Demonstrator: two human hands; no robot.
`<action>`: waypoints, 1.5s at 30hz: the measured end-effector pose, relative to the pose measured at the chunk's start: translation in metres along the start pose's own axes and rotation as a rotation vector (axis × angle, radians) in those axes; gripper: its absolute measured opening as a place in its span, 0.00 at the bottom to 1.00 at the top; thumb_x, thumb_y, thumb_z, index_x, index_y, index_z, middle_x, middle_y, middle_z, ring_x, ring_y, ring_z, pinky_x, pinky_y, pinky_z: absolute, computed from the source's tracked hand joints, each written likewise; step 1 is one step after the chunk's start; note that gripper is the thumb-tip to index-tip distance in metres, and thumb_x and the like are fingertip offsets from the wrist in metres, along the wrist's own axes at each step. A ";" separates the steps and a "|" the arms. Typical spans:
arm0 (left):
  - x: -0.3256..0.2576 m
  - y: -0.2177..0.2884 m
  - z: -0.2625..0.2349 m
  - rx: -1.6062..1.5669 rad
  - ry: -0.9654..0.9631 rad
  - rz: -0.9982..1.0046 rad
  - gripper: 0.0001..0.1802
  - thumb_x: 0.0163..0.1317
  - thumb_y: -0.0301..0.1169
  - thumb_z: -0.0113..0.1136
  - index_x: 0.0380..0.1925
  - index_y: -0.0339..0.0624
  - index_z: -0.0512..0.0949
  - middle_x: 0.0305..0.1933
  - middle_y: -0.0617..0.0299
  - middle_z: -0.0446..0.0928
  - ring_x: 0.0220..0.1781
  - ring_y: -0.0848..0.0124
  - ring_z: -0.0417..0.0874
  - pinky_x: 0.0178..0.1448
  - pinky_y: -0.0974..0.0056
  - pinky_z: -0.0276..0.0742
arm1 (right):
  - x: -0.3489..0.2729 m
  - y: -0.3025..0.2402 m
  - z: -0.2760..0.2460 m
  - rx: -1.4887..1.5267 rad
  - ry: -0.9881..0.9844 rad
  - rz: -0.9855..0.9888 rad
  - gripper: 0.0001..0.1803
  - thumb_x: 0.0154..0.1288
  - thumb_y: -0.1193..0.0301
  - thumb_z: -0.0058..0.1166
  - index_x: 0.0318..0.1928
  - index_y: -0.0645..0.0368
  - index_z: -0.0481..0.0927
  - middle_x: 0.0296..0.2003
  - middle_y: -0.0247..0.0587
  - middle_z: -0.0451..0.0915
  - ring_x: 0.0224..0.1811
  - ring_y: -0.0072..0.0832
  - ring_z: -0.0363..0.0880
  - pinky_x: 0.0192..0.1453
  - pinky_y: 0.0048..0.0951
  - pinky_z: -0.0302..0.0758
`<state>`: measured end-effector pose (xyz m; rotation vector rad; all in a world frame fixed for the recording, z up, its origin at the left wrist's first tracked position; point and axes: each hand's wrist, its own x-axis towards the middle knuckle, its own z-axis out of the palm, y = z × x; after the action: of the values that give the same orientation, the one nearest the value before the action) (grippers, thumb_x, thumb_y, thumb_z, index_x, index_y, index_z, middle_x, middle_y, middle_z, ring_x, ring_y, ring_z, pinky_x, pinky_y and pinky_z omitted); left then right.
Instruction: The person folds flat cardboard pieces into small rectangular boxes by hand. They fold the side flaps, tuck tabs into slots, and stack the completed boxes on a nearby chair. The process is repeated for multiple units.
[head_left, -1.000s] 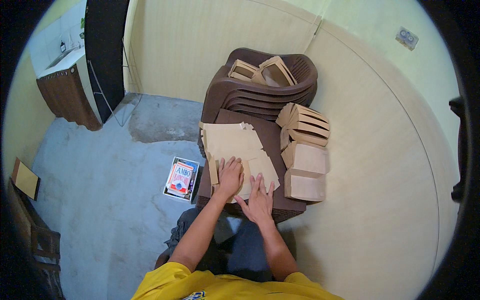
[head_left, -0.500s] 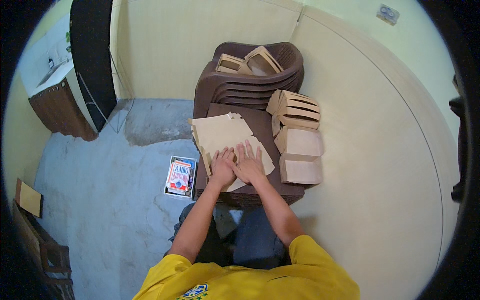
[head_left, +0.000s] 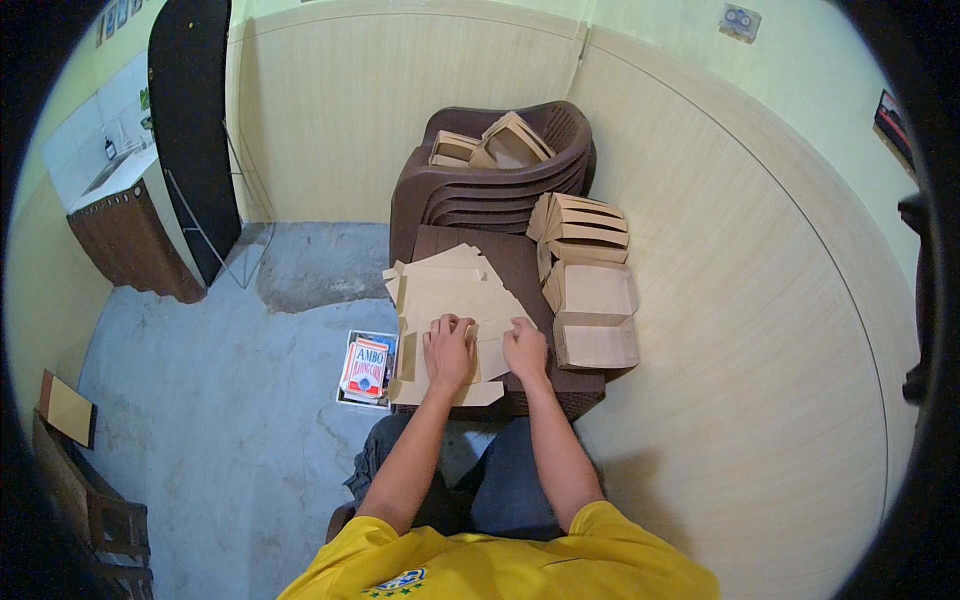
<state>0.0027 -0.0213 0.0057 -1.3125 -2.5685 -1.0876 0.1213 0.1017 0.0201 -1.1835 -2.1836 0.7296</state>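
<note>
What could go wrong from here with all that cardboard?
The flat cardboard under the left hand reaches about to the left edge of the brown chair seat, so a push that way might slide it off. The right hand is close to the open brown boxes, which a sideways bump could perhaps knock over.

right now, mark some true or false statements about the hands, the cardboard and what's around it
1. The left hand is on the cardboard. True.
2. The right hand is left of the other hand. False: the right hand is right of it, near the cardboard's right edge.
3. Boxes sit right of the cardboard. True.
4. The shirt is blue. False: the shirt is yellow.
</note>
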 end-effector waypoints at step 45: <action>0.007 -0.026 0.027 -0.016 -0.022 0.072 0.22 0.71 0.35 0.60 0.61 0.43 0.86 0.69 0.56 0.82 0.71 0.52 0.79 0.76 0.51 0.74 | -0.049 -0.054 0.023 -0.402 -0.498 -0.057 0.53 0.82 0.33 0.30 0.88 0.62 0.44 0.89 0.57 0.39 0.92 0.48 0.32 0.87 0.73 0.28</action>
<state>-0.0143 -0.0099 -0.0267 -1.4163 -2.5112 -1.0904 0.0976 0.0295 0.0305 -1.2157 -2.8704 0.6264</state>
